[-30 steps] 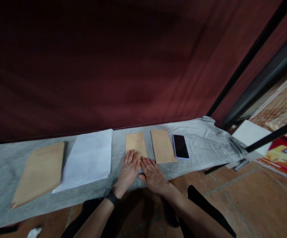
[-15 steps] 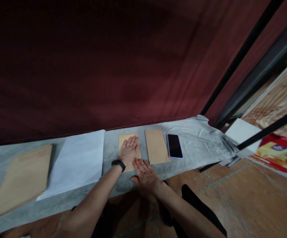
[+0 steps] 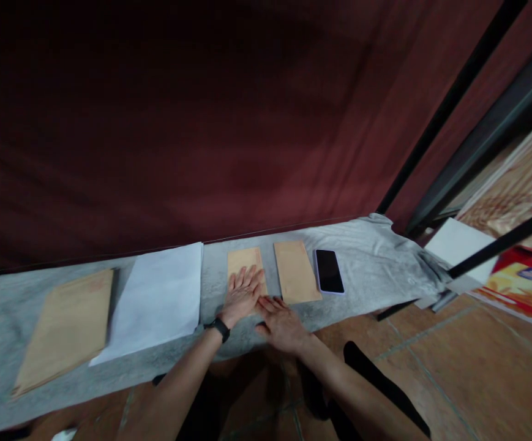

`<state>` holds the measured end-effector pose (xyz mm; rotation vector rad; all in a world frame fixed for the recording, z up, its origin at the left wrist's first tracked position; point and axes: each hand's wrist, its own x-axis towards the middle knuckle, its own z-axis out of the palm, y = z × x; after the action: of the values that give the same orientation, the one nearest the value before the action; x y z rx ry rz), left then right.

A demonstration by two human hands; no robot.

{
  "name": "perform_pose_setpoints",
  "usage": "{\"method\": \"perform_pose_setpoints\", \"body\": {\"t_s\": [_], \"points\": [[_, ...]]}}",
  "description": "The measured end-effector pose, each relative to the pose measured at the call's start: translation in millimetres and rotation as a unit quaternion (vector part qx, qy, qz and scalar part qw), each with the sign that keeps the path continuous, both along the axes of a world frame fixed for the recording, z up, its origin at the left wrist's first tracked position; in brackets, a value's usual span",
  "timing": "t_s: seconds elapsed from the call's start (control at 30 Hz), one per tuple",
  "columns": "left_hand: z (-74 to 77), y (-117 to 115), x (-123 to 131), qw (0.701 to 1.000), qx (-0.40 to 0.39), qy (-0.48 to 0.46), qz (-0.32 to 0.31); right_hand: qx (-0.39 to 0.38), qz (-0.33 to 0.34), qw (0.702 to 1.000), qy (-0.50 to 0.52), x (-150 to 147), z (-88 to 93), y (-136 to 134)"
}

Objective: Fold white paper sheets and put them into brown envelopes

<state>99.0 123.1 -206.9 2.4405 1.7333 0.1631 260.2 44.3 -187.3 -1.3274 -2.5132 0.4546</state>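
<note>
A small brown paper envelope [image 3: 243,258] lies flat on the grey cloth, its lower part covered by my hands. My left hand [image 3: 242,294], with a black band on the wrist, rests palm down on it, fingers spread. At its lower right edge lies my right hand [image 3: 280,323], also flat, its fingertips close to the left hand. Just to the right is another brown envelope [image 3: 297,272], and beyond that a phone [image 3: 329,271] with a dark screen and a pale purple case.
White paper sheets [image 3: 158,300] and a stack of larger brown envelopes [image 3: 68,327] lie to the left on the cloth-covered bench [image 3: 376,269]. Dark red fabric [image 3: 247,153] hangs behind. Black poles [image 3: 449,110] and a red printed box [image 3: 525,282] stand at the right.
My left hand has slid down the envelope toward me, uncovering more of its upper part. My right hand stays at the lower edge. The whole view has shifted slightly.
</note>
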Motion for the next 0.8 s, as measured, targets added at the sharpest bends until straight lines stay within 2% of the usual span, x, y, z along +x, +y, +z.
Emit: {"method": "perform_pose_setpoints", "body": {"t_s": [0.07, 0.17, 0.23, 0.33, 0.47, 0.57, 0.8], "points": [[-3.4, -17.6, -4.4, 1.0, -0.003, 0.022, -0.004, 0.025, -0.038, 0.999, 0.004, -0.3, 8.4, 3.2], [-7.9, -38.3, -6.1, 0.999, 0.004, 0.05, 0.005, 0.085, -0.159, 0.983, -0.028, 2.5, 13.6, 11.2], [-9.0, -48.1, -4.5, 0.998, 0.015, 0.062, 0.012, 0.112, -0.233, 0.964, -0.065, 7.3, 11.4, 18.4], [-7.0, -57.9, -0.9, 0.996, 0.039, 0.076, 0.019, 0.123, -0.293, 0.943, -0.098, 14.4, 4.0, 28.9], [-0.3, -63.1, 2.7, 0.995, 0.052, 0.085, 0.016, 0.1, -0.315, 0.937, -0.117, 13.3, -3.2, 35.8], [4.0, -63.2, 4.9, 0.995, 0.046, 0.088, 0.017, 0.073, -0.303, 0.94, -0.137, 7.1, -3.6, 36.8], [6.2, -62.0, 3.2, 0.996, 0.039, 0.075, -0.002, 0.023, -0.249, 0.949, -0.192, 0.3, 12.3, 40.8]]}}
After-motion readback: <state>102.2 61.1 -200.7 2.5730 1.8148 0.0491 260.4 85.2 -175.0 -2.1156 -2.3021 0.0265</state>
